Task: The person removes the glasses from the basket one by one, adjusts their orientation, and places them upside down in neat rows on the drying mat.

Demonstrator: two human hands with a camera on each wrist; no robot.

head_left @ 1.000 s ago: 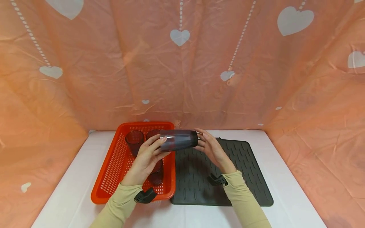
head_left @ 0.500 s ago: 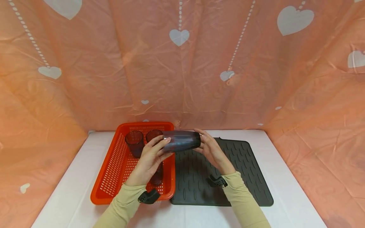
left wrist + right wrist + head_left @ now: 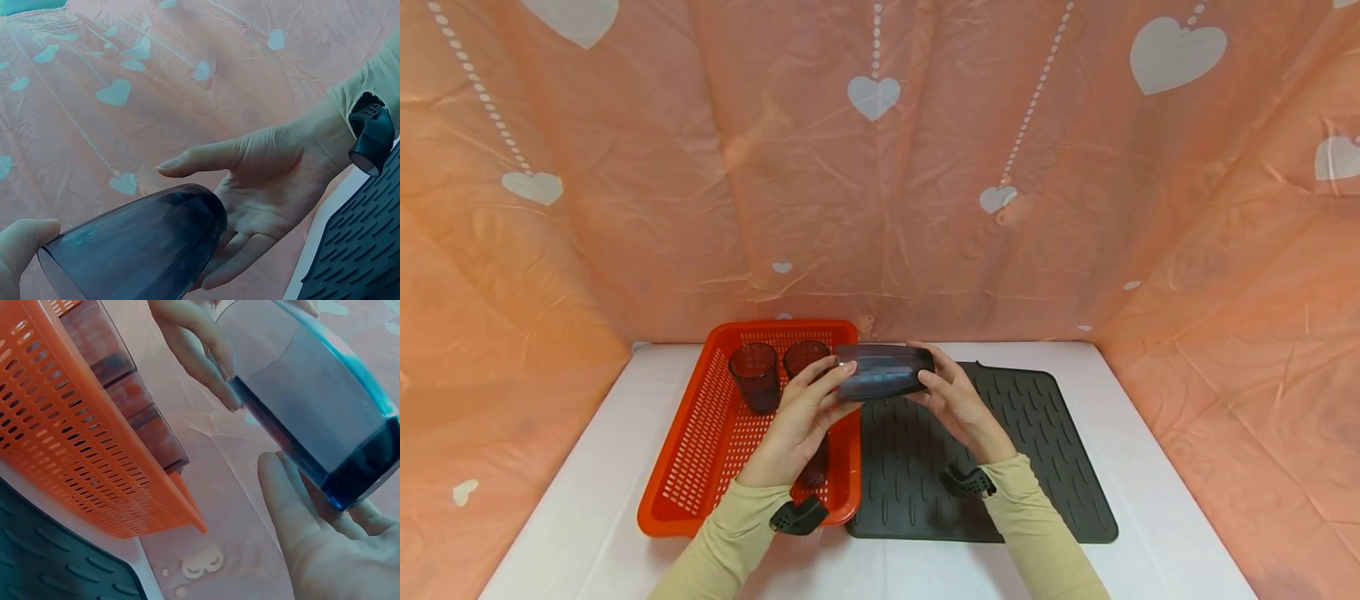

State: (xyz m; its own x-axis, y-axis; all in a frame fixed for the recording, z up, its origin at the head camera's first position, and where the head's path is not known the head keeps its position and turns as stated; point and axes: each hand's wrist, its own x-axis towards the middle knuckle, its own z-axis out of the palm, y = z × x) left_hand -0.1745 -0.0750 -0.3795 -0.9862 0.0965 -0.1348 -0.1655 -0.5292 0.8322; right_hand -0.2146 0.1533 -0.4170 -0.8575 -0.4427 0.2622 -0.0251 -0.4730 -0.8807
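Observation:
A dark tinted drinking glass [image 3: 887, 372] lies on its side in the air, between my two hands, above the basket's right edge and the mat. My left hand [image 3: 805, 417] grips it near the rim, the thumb on the near side. At the base end is my right hand [image 3: 955, 404]. Its fingers [image 3: 240, 259] reach under the base, fairly straight, and its thumb stands apart from the glass in the left wrist view. The right wrist view shows the thick base of the glass [image 3: 300, 394] just over those fingers.
A red-orange perforated basket [image 3: 673, 467] stands at left with several dark glasses, among them an upright glass [image 3: 756, 379] and another glass [image 3: 805, 357] at the back. Right beside it lies a black ridged drying mat [image 3: 1037, 450] on the white table [image 3: 1150, 467]. A pink curtain [image 3: 880, 208] encloses the back.
The glass and my left hand have shifted slightly right. The right hand's fingers have come in closer round the base end, and its thumb now shows in front of it in the head view.

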